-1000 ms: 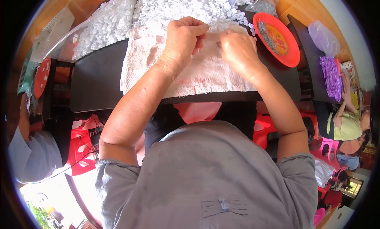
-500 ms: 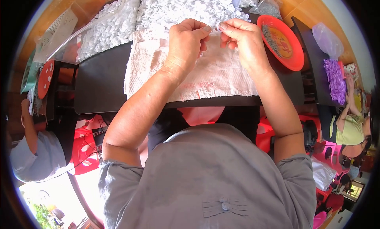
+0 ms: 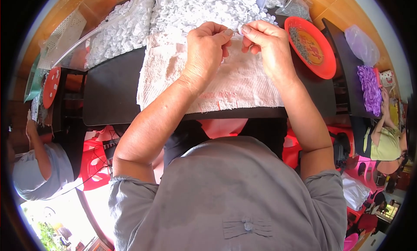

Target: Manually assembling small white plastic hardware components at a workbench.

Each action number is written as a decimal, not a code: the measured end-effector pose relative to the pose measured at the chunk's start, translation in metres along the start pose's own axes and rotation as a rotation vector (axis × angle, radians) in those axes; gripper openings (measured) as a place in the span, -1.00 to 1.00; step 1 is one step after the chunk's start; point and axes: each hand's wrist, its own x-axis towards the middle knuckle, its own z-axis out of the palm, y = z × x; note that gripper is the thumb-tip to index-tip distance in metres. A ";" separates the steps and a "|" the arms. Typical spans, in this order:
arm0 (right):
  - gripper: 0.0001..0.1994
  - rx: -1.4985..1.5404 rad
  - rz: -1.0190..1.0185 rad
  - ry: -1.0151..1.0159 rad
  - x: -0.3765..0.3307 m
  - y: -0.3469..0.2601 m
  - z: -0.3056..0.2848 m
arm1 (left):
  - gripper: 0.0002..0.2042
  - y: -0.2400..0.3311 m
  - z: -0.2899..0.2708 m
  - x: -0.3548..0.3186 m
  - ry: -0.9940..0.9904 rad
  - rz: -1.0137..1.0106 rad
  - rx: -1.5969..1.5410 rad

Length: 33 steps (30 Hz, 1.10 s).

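Note:
My left hand (image 3: pixel 207 51) and my right hand (image 3: pixel 266 43) meet fingertip to fingertip over a white towel (image 3: pixel 208 86) spread on a dark table (image 3: pixel 108 94). Between the thumbs and forefingers they pinch a small white piece (image 3: pixel 236 30), too small to make out. Just beyond the hands lies a big heap of small white ruffled flowers (image 3: pixel 204 8). My forearms rise from the lower edge, over my grey shirt.
A red plate (image 3: pixel 319 55) with small grey bits sits to the right. A clear bag of white flowers (image 3: pixel 117 31) lies at the left. Purple flowers (image 3: pixel 369 88) lie on a table at the far right, by a seated person (image 3: pixel 384 138). Another person (image 3: pixel 39 168) sits at left, near red stools (image 3: pixel 93 164).
Both hands have moved up and away from me over the towel toward the white heap. The right hand has come closer to the left, and the fingertips now meet.

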 end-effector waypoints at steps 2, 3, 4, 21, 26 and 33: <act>-0.83 0.007 -0.006 0.001 0.000 0.001 0.000 | -0.91 0.000 0.001 0.000 0.010 -0.008 0.005; -0.83 0.013 -0.012 0.002 0.000 0.002 0.000 | -0.91 0.000 0.001 0.000 0.010 -0.008 0.005; -0.83 0.013 -0.012 0.002 0.000 0.002 0.001 | -0.91 0.000 0.001 0.000 0.008 -0.005 0.004; -0.84 -0.003 -0.045 -0.011 0.000 0.002 -0.004 | -0.88 -0.003 0.002 -0.003 -0.009 0.091 0.074; -0.85 0.009 -0.068 0.003 0.000 0.004 -0.003 | -0.87 -0.003 0.002 -0.003 -0.020 0.071 0.054; -0.86 0.087 -0.037 -0.004 0.002 0.008 -0.008 | -0.87 -0.003 0.003 -0.003 -0.002 0.076 0.062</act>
